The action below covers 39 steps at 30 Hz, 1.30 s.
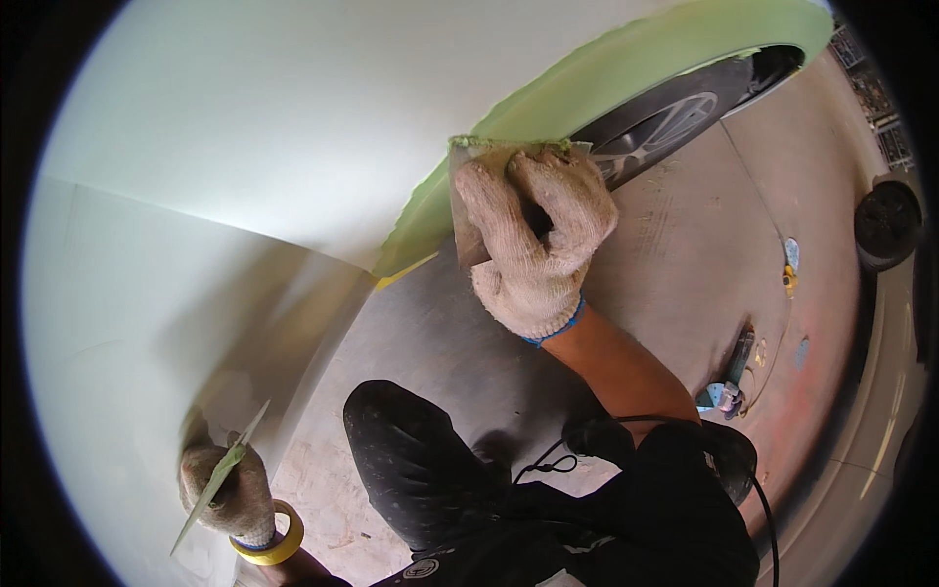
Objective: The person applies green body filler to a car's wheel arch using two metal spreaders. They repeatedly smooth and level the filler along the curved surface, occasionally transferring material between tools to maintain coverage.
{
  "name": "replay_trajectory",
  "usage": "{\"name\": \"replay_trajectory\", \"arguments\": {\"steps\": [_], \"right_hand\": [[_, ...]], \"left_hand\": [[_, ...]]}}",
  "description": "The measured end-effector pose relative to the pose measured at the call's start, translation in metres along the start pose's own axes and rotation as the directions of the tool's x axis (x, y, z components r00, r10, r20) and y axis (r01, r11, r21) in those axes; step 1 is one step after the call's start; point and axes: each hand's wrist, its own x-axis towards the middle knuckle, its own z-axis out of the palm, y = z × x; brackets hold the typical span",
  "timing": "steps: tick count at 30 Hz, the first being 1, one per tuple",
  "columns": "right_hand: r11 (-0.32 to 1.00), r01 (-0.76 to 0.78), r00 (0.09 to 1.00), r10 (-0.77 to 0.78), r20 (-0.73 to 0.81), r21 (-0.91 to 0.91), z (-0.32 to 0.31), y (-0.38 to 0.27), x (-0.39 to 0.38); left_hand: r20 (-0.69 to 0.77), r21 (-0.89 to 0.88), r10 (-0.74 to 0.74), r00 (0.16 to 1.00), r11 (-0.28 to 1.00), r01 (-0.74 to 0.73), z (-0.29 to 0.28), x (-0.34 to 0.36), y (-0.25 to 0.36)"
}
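Observation:
My right hand (538,240), in a knitted work glove, is closed around a thin flat filler spreader (467,217). Green paste clings along the spreader's far edge, which is at the band of pale green filler (548,93) around the wheel arch of a white car body (293,108). At the lower left, my gloved left hand (227,494) grips a thin flat plate (201,504), seen nearly edge-on, with a dab of green filler on it. A yellow tape roll (262,556) hangs around my left wrist.
Beyond the arch is the car's wheel (665,122). On the concrete floor at the right lie a corded power tool (729,382) and a small yellow-and-blue item (790,269). Another vehicle (871,391) stands at the far right. My bent knee (391,440) is below the panel.

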Motion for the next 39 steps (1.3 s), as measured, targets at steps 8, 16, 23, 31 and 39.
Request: {"name": "replay_trajectory", "arguments": {"steps": [8, 16, 23, 31, 39], "right_hand": [[0.998, 0.062, 0.998, -0.062, -0.003, 0.001, 0.036, -0.008, -0.046], [0.998, -0.002, 1.0, 0.003, -0.008, 0.064, 0.063, -0.028, -0.076], [0.999, 0.04, 0.997, -0.041, -0.062, -0.016, 0.094, -0.027, -0.12], [0.99, 0.132, 0.991, -0.133, -0.017, -0.047, 0.11, -0.008, -0.166], [0.985, 0.037, 0.877, -0.112, 0.467, 0.167, 0.047, 0.006, -0.177]], "left_hand": [[-0.056, -0.064, -0.061, 0.997, 0.996, 0.057, 0.01, 0.004, 0.011], [-0.059, -0.017, -0.024, 0.998, 1.0, 0.023, 0.002, 0.006, 0.018], [-0.101, -0.041, -0.031, 0.994, 0.999, 0.027, 0.006, 0.003, 0.016], [-0.133, 0.039, -0.053, 0.99, 0.998, 0.059, 0.008, 0.003, 0.013], [-0.123, -0.014, -0.093, 0.988, 0.996, 0.092, 0.011, 0.003, 0.01]]}}
